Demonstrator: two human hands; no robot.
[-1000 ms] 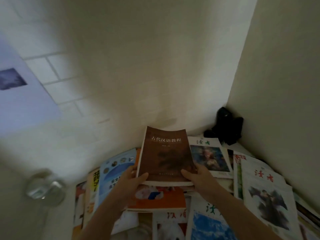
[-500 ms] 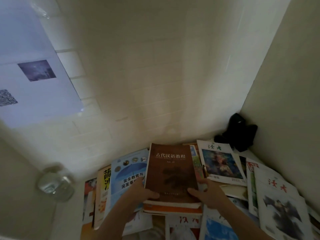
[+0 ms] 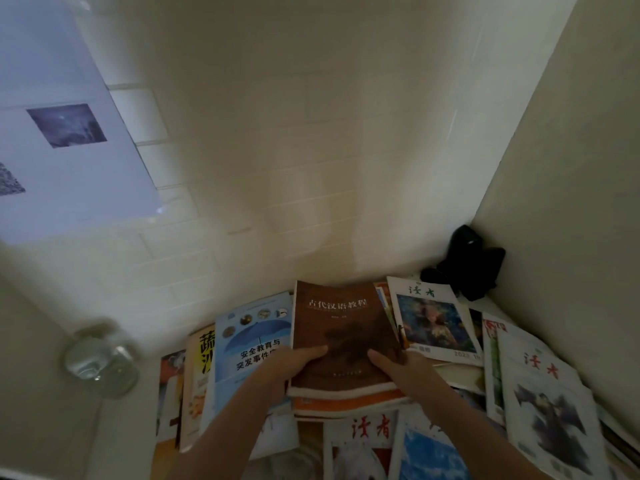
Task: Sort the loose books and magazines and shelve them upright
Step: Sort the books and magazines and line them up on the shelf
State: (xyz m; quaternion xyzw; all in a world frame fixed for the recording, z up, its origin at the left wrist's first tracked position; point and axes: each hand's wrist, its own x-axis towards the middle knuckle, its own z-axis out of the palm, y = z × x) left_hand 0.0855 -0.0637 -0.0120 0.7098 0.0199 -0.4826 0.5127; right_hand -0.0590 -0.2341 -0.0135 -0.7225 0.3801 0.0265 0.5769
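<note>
We have one view only, a wide-angle camera worn on the head, looking forward and down from close above the forearms. It faces a corner: the tiled wall [image 3: 277, 150] fills the frame from nine to one o'clock, the side wall [image 3: 571, 168] stands at three. The spread of magazines [image 3: 540, 393] lies near, from five to seven o'clock. Straight lines bow towards the edges.

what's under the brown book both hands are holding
Directly under the brown book an orange-covered book shows along its near edge. Colourful page edges stick out at its right side. Whatever else lies beneath is covered.
</note>
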